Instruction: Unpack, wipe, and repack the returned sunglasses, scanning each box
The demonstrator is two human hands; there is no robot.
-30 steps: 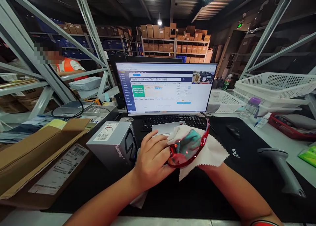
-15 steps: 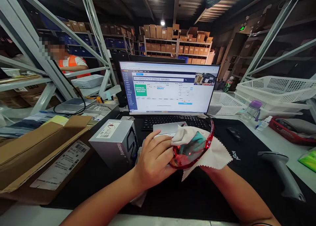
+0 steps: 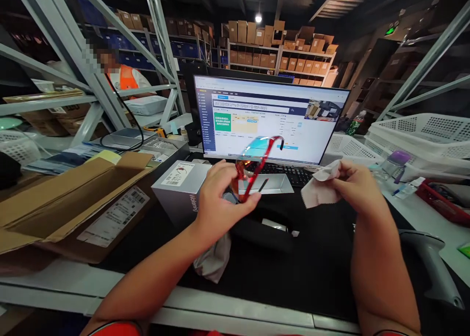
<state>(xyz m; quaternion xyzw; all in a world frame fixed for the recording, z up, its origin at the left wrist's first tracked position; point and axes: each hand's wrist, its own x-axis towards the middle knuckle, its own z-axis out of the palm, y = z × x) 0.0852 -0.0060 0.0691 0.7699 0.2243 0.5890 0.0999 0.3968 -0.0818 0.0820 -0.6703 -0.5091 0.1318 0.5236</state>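
My left hand [image 3: 220, 199] is closed around a pair of red-framed glasses [image 3: 257, 157] with blue-tinted lenses, lifted above the black desk mat [image 3: 293, 272] in front of the monitor [image 3: 271, 118]. My right hand [image 3: 356, 184] pinches a crumpled white cleaning cloth [image 3: 323, 189], held apart to the right of the glasses. A grey product box [image 3: 181, 189] stands just left of my left hand. A dark glasses case [image 3: 264, 228] lies under my hands.
A keyboard [image 3: 293, 172] sits below the monitor. An open cardboard box [image 3: 69, 199] lies at the left, white baskets [image 3: 422, 130] at the right, a grey barcode scanner [image 3: 433, 262] near the right edge. A person in an orange vest [image 3: 128, 77] stands behind the metal racking.
The cloth came off the glasses. My left hand raised the glasses toward the monitor, and my right hand drew the cloth away to the right. The camera view shifted downward and left.
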